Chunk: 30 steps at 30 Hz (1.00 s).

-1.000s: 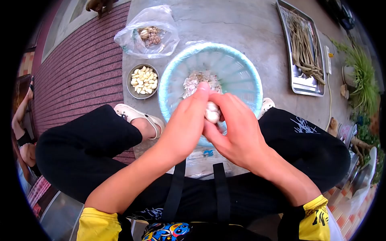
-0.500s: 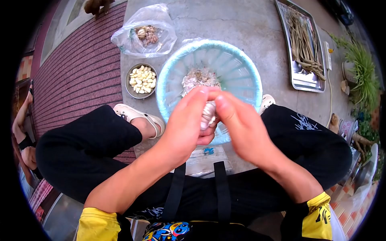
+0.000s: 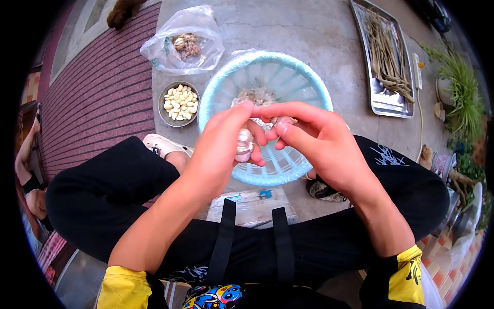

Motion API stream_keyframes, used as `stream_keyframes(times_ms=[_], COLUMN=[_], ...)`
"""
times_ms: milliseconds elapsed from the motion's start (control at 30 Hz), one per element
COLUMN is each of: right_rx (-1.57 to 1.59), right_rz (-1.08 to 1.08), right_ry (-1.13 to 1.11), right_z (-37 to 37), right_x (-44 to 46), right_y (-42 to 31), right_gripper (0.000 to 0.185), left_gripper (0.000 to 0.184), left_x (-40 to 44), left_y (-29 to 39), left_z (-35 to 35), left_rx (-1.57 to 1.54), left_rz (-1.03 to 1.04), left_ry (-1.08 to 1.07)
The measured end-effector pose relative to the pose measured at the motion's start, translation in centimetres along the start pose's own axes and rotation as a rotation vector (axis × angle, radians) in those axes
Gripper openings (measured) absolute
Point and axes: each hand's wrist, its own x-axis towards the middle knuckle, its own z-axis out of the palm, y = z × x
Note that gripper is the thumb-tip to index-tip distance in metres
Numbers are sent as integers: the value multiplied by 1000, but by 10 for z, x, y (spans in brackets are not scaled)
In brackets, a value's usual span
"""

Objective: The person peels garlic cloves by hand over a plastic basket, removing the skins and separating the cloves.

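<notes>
My left hand [image 3: 218,141] is wrapped round a garlic bulb [image 3: 244,145], whose pale ribbed side shows between palm and fingers. Just right of it, my right hand [image 3: 321,136] pinches a small pinkish garlic clove [image 3: 284,121] between thumb and fingers. Both hands are over a light blue basket [image 3: 321,85] lined with clear plastic. Papery garlic skins [image 3: 256,96] lie inside it, partly hidden by my fingers. Left of the basket stands a metal bowl [image 3: 161,114] of peeled cloves [image 3: 180,102].
A clear plastic bag [image 3: 206,57] with garlic pieces lies at the upper left. A metal tray [image 3: 385,105] of dried stalks is at the right, near a potted plant [image 3: 463,103]. Another person's leg [image 3: 25,147] shows at the far left; a brown animal [image 3: 121,13] is above.
My hands have moved apart. The bulb has shifted left in my left hand, and a separate clove now shows in my right fingers. My right foot has moved down and inward.
</notes>
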Motion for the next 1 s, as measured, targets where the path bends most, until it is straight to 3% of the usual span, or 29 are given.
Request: stream_keyframes(times_ms=[67,233,367,433,567,633,867,1000], right_rx=[-110,-317,-373,-293,-203,-268,-128,-398], right_rz=[-60,-262,-200,-151,-107,-141,-43,-150], right_ry=[-54,115,144,149,105,121,145,231], right_z=[3,0,0,2,-4,-3,1,4], right_x=[-1,2,-1,-2,2,3,5,3], right_y=[-1,10,2,3,1,1,6,7], right_gripper=[21,15,14,17,19,21,17,14], left_gripper=[36,37,37,35,33,32,31,27], left_x=[4,2,-3,-4,-8,-9,-12,-19], left_y=[-2,-4,-4,-4,1,4,5,7], left_z=[1,6,9,9,10,8,2,13], left_rx=[-8,107,61,212,243,92,-129,-94], left_rz=[-17,111,139,129,106,51,-73,-81], left_ry=[-30,-47,-32,90,125,-33,-131,-26])
